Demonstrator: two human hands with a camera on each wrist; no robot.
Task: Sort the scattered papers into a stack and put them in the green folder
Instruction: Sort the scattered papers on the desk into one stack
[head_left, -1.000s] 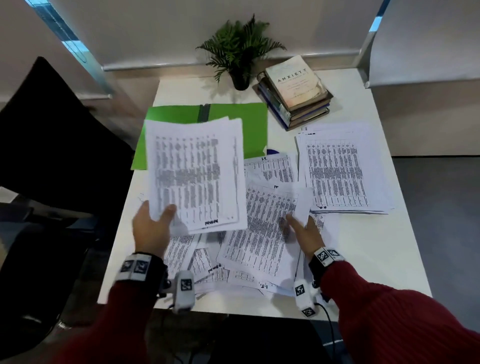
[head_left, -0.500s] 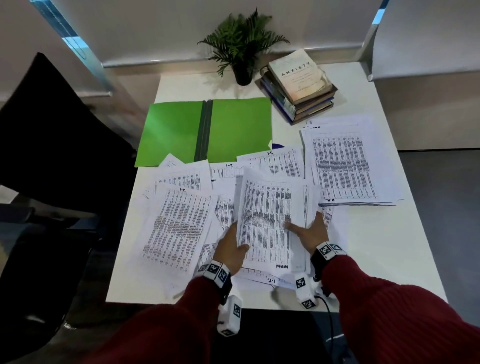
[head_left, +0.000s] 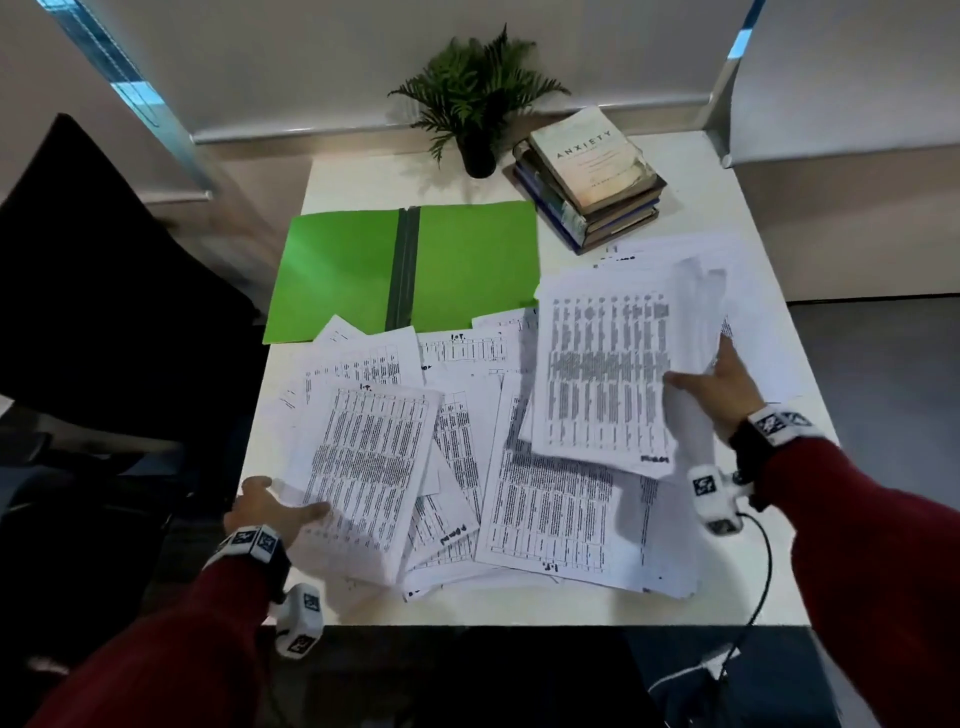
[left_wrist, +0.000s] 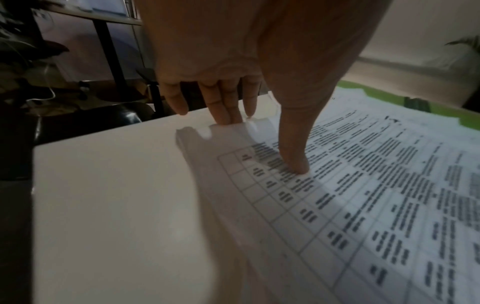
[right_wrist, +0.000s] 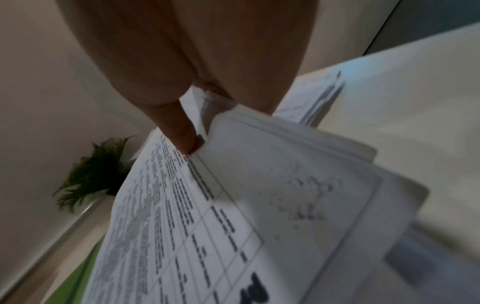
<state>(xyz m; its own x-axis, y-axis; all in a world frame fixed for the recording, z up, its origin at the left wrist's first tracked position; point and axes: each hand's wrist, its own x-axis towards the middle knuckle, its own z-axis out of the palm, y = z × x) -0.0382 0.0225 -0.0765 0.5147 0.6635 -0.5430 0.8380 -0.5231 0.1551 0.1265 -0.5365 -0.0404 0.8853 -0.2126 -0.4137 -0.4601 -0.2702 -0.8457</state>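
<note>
The green folder (head_left: 467, 260) lies open at the back left of the white table (head_left: 717, 597). Printed papers (head_left: 545, 514) are scattered in front of it. My left hand (head_left: 291, 501) pinches the near left edge of a sheaf of papers (head_left: 363, 467) that lies on the table; in the left wrist view the thumb (left_wrist: 293, 162) is on top of the sheaf (left_wrist: 363, 195) and the fingers (left_wrist: 226, 111) are at its edge. My right hand (head_left: 696, 374) grips a bundle of papers (head_left: 602, 374), lifted and tilted over the right side. The right wrist view shows my thumb (right_wrist: 182, 133) pressed on this bundle (right_wrist: 259, 205).
A stack of books (head_left: 592, 171) and a potted fern (head_left: 475, 98) stand at the back edge. More papers (head_left: 727, 249) lie behind the lifted bundle. A black chair (head_left: 104, 291) is left of the table. A cable (head_left: 758, 587) hangs over the front right edge.
My left hand laid its bundle down at the left, reached to the middle sheaf, then returned to the left pile. My right hand lifted the middle sheaf up and to the right.
</note>
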